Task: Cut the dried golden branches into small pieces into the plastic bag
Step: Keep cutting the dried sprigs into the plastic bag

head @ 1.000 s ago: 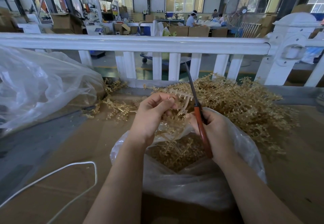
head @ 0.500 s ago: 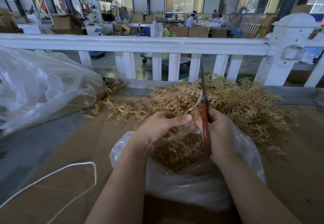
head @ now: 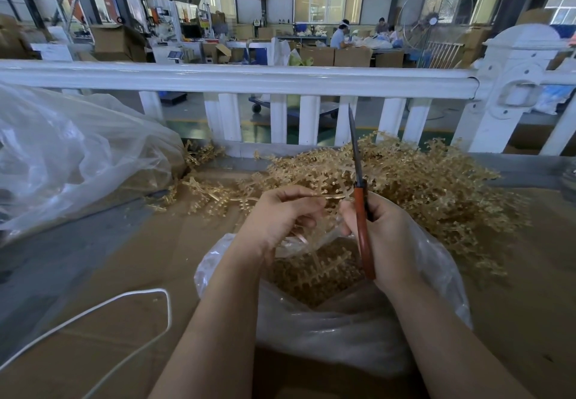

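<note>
Holding a thin golden branch stem [head: 314,196] over the clear plastic bag [head: 358,330], the left hand [head: 277,217] has thumb and fingers curled and pinching the stem just above the bag's mouth. No brand, label or writing is readable on the bag, the tool or the branches; signage in the far workshop is too small to make out.

Right hand [head: 386,236]: fingers wrapped round the orange-red handle of the dark-bladed scissors [head: 361,211], directly above the bag's far rim. Blades point up and away from the bag, tip crossing the white railing [head: 237,79]. Seen edge-on, so I cannot tell whether the blades are parted.

The stem runs from the left hand's fingertips toward the scissors, meeting them near the blade–handle joint. Whether it sits between the blades cannot be told.

Inside the bag: a layer of small golden cut pieces [head: 321,277], below and between both hands.

Beyond the bag, on the far side from the person: a large heap of uncut dried golden branches [head: 436,192], spread to the foot of the railing, with a smaller scatter off to the bag's far left.

Bag stands on brown cardboard sheeting [head: 124,274]. To the bag's left, a loop of white cord [head: 168,308] lies on the cardboard; further left and beyond, a big crumpled transparent plastic sheet [head: 78,155].
</note>
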### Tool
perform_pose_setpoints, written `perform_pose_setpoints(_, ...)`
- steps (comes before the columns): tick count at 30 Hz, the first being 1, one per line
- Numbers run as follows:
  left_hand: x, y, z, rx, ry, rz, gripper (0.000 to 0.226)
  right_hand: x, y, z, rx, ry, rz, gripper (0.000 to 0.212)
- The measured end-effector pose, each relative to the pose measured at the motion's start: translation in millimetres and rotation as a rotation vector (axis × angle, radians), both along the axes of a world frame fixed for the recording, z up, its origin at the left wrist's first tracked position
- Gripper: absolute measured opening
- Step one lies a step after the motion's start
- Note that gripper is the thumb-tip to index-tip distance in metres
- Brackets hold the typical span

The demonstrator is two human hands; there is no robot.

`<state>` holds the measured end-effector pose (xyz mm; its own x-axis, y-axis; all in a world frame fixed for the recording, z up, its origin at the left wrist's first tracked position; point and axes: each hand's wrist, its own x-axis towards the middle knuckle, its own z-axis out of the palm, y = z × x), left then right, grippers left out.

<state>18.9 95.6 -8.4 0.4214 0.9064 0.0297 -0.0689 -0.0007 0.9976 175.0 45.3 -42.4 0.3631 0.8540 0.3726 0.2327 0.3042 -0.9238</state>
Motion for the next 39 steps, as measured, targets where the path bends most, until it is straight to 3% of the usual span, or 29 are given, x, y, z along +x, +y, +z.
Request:
perform_pose_setpoints(5,-1.5,0.7,-1.8,0.026,-0.023,0.072,0.018,-1.0,-0.4,0.0,0.003,-0.065,0.032,0.023)
perform_pose_setpoints(11,-1.6,-0.4,-1.8,-0.006,-0.016,0.034,0.013,0.1,-1.3,-0.4,0.005,0.019,0.052,0.026)
perform_pose_setpoints(15,-2.5,1.2,-1.0,-0.017,-0.023,0.049,0.013,-0.9,-1.0,-0.4,0.011,-0.057,0.010,0.027)
perform_pose_setpoints(24,-6.8,1.0,-1.2,-0.120,-0.163,-0.123,0.016,-0.1,1.5,-3.6,-0.026,-0.029,-0.025,0.026)
perform_pose_setpoints(29,-8.0,1.6,-1.4,-0.114,-0.284,-0.158,0.024,-1.6,2.7,-3.2,-0.059,-0.055,-0.076,0.030)
perform_pose_setpoints(34,-8.8,1.0,-3.3,-0.030,-0.248,-0.209,0.023,-0.1,1.8,-3.2,-0.056,-0.032,-0.074,0.027)
perform_pose_setpoints(39,-8.4,3.5,-2.7,-0.003,-0.344,-0.096,0.024,-4.0,-0.2,-1.6,0.004,-0.069,-0.073,0.034)
